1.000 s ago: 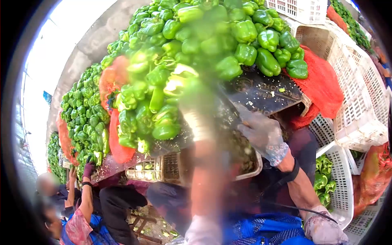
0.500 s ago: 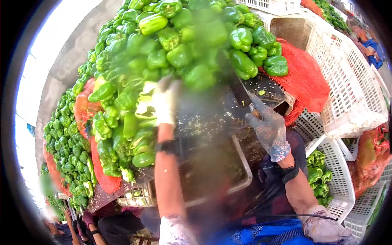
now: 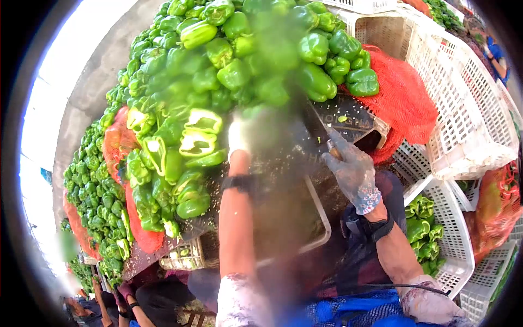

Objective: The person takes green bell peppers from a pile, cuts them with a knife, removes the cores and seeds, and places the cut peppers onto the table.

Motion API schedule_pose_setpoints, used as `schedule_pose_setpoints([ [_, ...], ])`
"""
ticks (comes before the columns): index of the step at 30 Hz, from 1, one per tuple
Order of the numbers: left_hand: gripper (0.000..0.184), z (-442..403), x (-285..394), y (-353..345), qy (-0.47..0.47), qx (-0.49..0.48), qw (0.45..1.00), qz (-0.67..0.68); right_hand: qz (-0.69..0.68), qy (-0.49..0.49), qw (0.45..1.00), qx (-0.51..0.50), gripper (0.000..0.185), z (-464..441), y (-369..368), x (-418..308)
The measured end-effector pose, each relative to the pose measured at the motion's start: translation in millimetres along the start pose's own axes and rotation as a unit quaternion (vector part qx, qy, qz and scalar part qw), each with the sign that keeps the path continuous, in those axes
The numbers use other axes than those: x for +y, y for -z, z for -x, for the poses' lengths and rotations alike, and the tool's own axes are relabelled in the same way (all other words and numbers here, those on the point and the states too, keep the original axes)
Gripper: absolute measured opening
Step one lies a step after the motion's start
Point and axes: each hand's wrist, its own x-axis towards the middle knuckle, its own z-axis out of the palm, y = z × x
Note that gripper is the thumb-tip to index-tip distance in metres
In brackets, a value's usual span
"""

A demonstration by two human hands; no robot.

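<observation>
My left hand (image 3: 238,135), in a white glove, is at the front edge of the green bell pepper pile (image 3: 234,73). A blur on the lens smears its fingers, so I cannot make out whether it holds anything. Just left of it lie cut pepper halves (image 3: 197,143) with their pale insides facing up. My right hand (image 3: 353,177), in a grey glove with a flowered cuff, is closed around the wooden handle of a knife (image 3: 315,124). The dark blade points away from me over the dark work surface (image 3: 283,147), which is dotted with seeds.
Red mesh sacking (image 3: 400,103) lies beyond my right hand. White plastic crates (image 3: 463,103) stand on the right, one lower crate (image 3: 452,234) holding peppers (image 3: 422,229). A clear-rimmed tray (image 3: 321,218) lies near my lap. Another person's hands (image 3: 124,294) are at the lower left.
My left hand has moved right, away from the cut pepper halves, which now show more fully. My right hand still holds the knife, in nearly the same place.
</observation>
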Motion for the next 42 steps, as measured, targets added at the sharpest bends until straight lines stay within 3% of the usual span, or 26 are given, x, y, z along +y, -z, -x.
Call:
schedule_pose_setpoints([
  [3, 0.082, 38.8, -13.7, 1.8, 0.088, -0.056, 0.990, 0.097, -0.086, 0.030, 0.996, -0.007, 0.054, 5.3, -4.9, -12.0],
  [7, 0.065, 83.2, -15.0, -6.0, 0.103, -0.016, 0.966, 0.238, -0.143, 0.060, 0.987, -0.039, 0.055, 18.3, -14.3, -18.9],
  [9, 0.060, 98.9, 8.6, -3.2, 0.078, -0.016, 0.982, 0.173, -0.035, 0.125, 0.991, -0.027, 0.054, 20.7, -10.8, -22.5],
  [10, 0.057, 96.4, 8.2, -3.3, 0.043, -0.021, 0.997, 0.055, 0.019, 0.158, 0.987, -0.019, 0.053, 19.7, -8.3, -26.6],
  [12, 0.053, 90.8, 0.8, -6.0, 0.023, 0.001, 1.000, -0.002, 0.008, 0.160, 0.987, -0.014, 0.051, 16.5, 8.8, -47.4],
  [13, 0.052, 89.0, -4.8, -9.4, 0.039, 0.024, 0.997, 0.062, 0.002, 0.158, 0.987, -0.013, 0.050, 14.6, 15.4, -59.0],
  [15, 0.051, 88.9, -6.7, -11.2, 0.048, 0.047, 0.993, 0.096, -0.024, 0.244, 0.967, 0.064, 0.043, 7.2, 14.0, -67.4],
  [17, 0.052, 94.3, 2.6, -9.6, 0.033, 0.040, 0.999, 0.008, 0.061, 0.271, 0.960, 0.046, 0.035, 3.4, -3.5, -62.8],
  [19, 0.052, 108.5, 35.5, 2.3, 0.012, 0.021, 0.989, -0.144, 0.256, 0.230, 0.937, -0.063, 0.027, 5.9, -44.4, -35.4],
  [21, 0.052, 101.3, 41.1, 7.9, -0.006, 0.031, 0.986, -0.166, 0.216, 0.252, 0.943, -0.033, 0.026, 1.7, -54.3, -39.8],
  [22, 0.052, 97.9, 16.9, 1.4, 0.006, 0.046, 0.994, -0.095, 0.195, 0.261, 0.945, -0.032, 0.026, 7.3, -58.8, -38.9],
  [23, 0.052, 98.1, -7.6, -2.0, 0.016, 0.056, 0.998, -0.031, 0.185, 0.217, 0.952, -0.108, 0.024, 0.0, -67.2, -34.8],
  [26, 0.053, 80.5, -31.4, -8.7, -0.007, 0.085, 0.996, -0.001, 0.165, 0.206, 0.952, -0.158, 0.024, -26.0, -58.1, -45.2],
  [27, 0.054, 77.0, -36.0, -11.1, -0.011, 0.090, 0.996, 0.003, 0.213, 0.218, 0.941, -0.148, 0.023, -29.9, -54.7, -51.7],
  [31, 0.047, 66.7, -53.9, -17.9, 0.008, 0.068, 0.997, 0.038, 0.169, 0.233, 0.925, -0.249, 0.025, -53.8, -49.9, -55.1],
  [34, 0.046, 72.4, -36.1, -10.8, -0.018, 0.047, 0.997, 0.062, 0.154, 0.219, 0.950, -0.162, 0.026, -41.1, -70.0, -31.0],
  [37, 0.049, 53.9, -64.1, -21.4, -0.005, 0.024, 0.983, 0.183, 0.198, 0.184, 0.938, -0.217, 0.032, -36.8, -66.1, -23.5],
  [40, 0.046, 54.1, -54.9, -10.0, -0.096, 0.099, 0.955, 0.263, 0.177, 0.212, 0.939, -0.204, 0.031, -35.9, -53.9, -25.2],
  [42, 0.045, 62.5, -42.2, 0.3, -0.098, 0.140, 0.932, 0.319, 0.160, 0.227, 0.943, -0.184, 0.029, -29.7, -41.9, -33.0],
])
